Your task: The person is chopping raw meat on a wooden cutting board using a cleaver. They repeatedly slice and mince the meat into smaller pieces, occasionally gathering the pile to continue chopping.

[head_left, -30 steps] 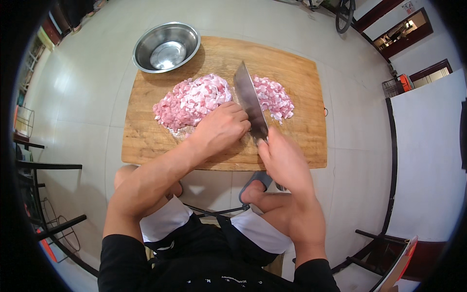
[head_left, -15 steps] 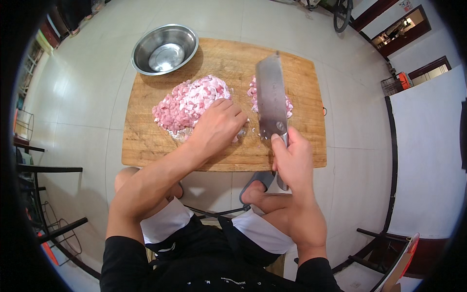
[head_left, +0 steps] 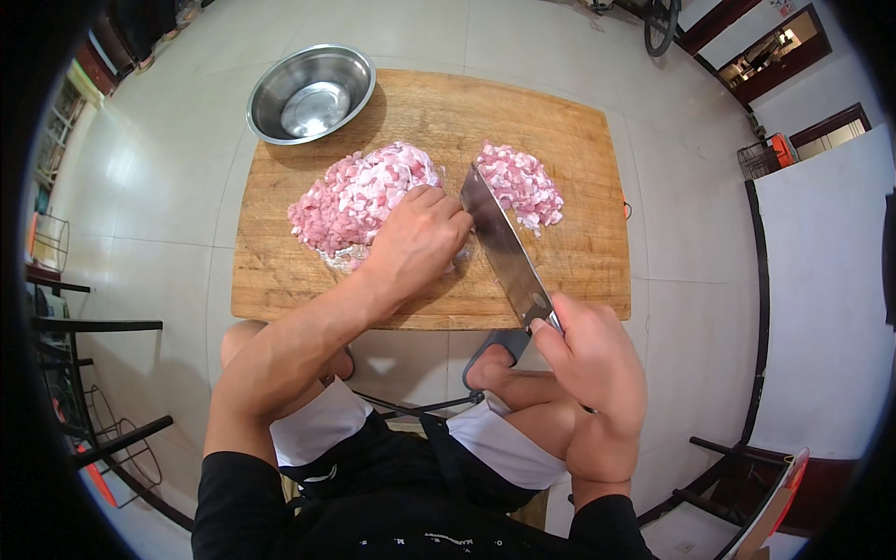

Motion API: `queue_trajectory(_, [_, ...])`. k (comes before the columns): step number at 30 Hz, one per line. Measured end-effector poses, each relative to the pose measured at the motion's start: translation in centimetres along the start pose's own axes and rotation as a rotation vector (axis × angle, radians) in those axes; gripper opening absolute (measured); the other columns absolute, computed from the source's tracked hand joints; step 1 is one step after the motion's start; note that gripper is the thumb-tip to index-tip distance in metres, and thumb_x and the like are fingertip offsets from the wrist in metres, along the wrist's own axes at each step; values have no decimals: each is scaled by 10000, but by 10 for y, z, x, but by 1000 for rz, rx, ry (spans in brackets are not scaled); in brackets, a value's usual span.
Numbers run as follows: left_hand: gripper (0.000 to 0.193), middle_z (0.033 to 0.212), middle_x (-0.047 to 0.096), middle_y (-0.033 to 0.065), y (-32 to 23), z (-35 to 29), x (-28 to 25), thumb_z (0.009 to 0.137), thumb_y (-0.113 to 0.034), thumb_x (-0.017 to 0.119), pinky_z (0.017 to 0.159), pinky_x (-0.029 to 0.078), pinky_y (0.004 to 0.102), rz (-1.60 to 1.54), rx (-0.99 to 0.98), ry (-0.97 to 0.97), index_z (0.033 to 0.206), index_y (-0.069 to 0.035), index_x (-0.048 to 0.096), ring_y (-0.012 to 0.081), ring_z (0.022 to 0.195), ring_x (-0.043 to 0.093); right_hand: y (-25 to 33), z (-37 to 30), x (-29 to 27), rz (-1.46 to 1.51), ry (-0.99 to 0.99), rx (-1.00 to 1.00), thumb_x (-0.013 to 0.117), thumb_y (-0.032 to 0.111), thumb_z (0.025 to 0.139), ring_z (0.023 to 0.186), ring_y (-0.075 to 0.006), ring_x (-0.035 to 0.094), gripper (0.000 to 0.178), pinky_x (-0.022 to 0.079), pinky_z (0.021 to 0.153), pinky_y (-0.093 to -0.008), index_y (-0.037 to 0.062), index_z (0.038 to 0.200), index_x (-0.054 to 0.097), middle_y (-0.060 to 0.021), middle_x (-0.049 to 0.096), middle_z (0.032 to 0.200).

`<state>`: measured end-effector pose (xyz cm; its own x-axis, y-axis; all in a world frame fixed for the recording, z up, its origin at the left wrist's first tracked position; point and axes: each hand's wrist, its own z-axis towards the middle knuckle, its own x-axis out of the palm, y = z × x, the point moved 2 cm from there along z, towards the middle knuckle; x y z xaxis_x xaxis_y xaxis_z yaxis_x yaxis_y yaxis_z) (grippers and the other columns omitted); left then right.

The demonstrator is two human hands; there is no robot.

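Observation:
My right hand [head_left: 597, 359] is wrapped round the handle of a cleaver [head_left: 509, 247]. The broad steel blade slants up and left across the wooden cutting board [head_left: 373, 112], its far end close to my left fingertips. Curled over the right edge of a large heap of diced raw meat [head_left: 359, 201], my left hand [head_left: 425, 233] presses on meat there; its fingertips are partly hidden beneath it. Bits of meat show under its right side. A smaller pile of diced meat [head_left: 523, 182], pink and white, lies right of the blade.
At the board's far left corner stands a steel bowl [head_left: 313, 98], overlapping the board's edge. Below the near edge are my knees and a slippered foot [head_left: 495, 359] on the tiled floor. Black-legged furniture [head_left: 103, 327] stands at the left, a white panel [head_left: 821, 299] at the right.
The cleaver has swung down and left from above the small pile to beside my left hand, uncovering that pile. My right hand has moved slightly nearer me; the left stays put.

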<state>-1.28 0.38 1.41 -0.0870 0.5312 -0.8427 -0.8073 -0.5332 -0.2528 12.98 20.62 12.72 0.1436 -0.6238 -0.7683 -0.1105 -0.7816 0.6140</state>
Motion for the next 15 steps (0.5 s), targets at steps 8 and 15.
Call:
queue_trajectory(8, [51, 956, 691, 89, 6, 0, -1, 852, -126, 703, 945, 549, 431, -77, 63, 30, 860, -77, 693, 298, 982, 680, 0, 44, 29, 90, 118, 146, 629, 231, 1081, 856, -567, 693, 309, 529, 761, -633, -64, 988, 636, -344, 704, 866])
queue_trajectory(15, [90, 938, 678, 74, 10, 0, -1, 856, -135, 728, 886, 547, 452, -136, 116, -5, 921, -76, 708, 312, 954, 676, -17, 107, 51, 209, -92, 13, 629, 217, 1083, 684, -460, 727, 311, 580, 678, -546, -84, 1008, 648, -295, 720, 803])
